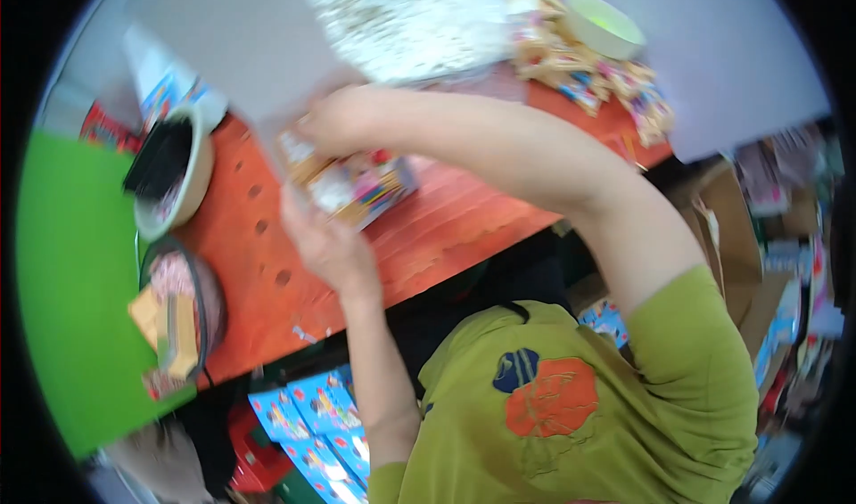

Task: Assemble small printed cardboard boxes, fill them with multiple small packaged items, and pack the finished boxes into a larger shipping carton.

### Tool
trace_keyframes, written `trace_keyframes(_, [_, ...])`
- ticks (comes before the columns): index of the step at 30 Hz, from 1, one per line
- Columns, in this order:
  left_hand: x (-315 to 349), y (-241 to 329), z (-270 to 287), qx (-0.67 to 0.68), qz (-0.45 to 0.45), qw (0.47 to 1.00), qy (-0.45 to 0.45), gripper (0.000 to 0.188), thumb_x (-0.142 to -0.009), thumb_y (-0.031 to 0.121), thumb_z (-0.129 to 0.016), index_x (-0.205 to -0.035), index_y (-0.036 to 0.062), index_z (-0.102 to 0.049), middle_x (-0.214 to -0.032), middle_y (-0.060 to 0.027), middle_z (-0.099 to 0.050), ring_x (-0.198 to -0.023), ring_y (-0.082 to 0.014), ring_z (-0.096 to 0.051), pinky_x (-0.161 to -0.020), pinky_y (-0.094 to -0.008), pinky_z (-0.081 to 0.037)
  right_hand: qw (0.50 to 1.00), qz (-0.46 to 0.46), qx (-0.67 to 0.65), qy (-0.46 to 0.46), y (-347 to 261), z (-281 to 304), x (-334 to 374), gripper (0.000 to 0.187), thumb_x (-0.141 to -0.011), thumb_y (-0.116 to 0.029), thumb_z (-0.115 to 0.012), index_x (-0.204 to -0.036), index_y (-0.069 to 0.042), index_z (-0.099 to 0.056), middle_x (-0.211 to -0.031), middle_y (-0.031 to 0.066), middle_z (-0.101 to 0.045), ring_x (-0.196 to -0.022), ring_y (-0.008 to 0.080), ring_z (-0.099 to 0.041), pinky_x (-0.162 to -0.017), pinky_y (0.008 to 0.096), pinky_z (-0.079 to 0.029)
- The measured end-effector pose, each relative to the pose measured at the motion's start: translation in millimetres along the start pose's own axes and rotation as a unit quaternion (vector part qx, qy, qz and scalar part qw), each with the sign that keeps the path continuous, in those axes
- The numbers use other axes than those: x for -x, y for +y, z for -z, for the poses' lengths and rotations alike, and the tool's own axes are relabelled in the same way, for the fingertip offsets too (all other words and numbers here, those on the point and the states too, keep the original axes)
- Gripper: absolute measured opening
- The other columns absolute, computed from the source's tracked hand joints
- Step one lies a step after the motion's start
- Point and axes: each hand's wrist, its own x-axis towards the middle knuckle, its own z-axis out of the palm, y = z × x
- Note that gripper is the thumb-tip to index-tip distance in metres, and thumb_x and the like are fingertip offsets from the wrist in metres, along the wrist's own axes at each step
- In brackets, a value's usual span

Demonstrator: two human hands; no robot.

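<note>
Over the red counter (pixel 455 223), an open box (pixel 392 198) lies between 2 hands: left hand (pixel 323 244) at its side, right hand (pixel 341 122) over its packets (pixel 333 188); blur hides whether either pinches. Lopsided pushing could spill some.

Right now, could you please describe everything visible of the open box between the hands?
The box, seemingly card, is open, with a multicoloured side. White and tan pieces show inside. It is slanted over the orange table; contact is unclear. The left hand appears to touch its near left edge; the right hand reaches over its far end. Blur hides detail.
</note>
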Motion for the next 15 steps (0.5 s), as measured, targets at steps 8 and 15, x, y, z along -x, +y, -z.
trace_keyframes(8, [13.8,8.6,1.1,0.117,0.010,0.992,0.041,0.054,-0.101,0.012,-0.062,-0.147,-0.0066,-0.040,-0.146,-0.0263,-0.047,-0.133,-0.0372,-0.051,-0.109,-0.0453,-0.043,0.886,0.114,-0.025,0.449,26.2,-2.8,100.9,0.030,-0.091,-0.021,-0.067,-0.119,-0.007,-0.067,-0.091,0.0153,-0.071,-0.085,0.0334,-0.072,-0.072,0.0466,-0.057])
trace_keyframes(15, [88.5,-11.5,24.3,0.008,-0.163,0.986,-0.019,0.040,-0.099,0.002,-0.061,-0.136,-0.0048,-0.049,-0.138,-0.0213,-0.052,-0.125,-0.0329,-0.054,-0.105,-0.0422,-0.046,0.806,-0.249,-0.008,0.538,206.1,-129.7,296.5,0.026,-0.093,-0.015,-0.067,-0.116,-0.003,-0.067,-0.107,0.0171,-0.065,-0.106,0.0348,-0.062,-0.092,0.0433,-0.051])
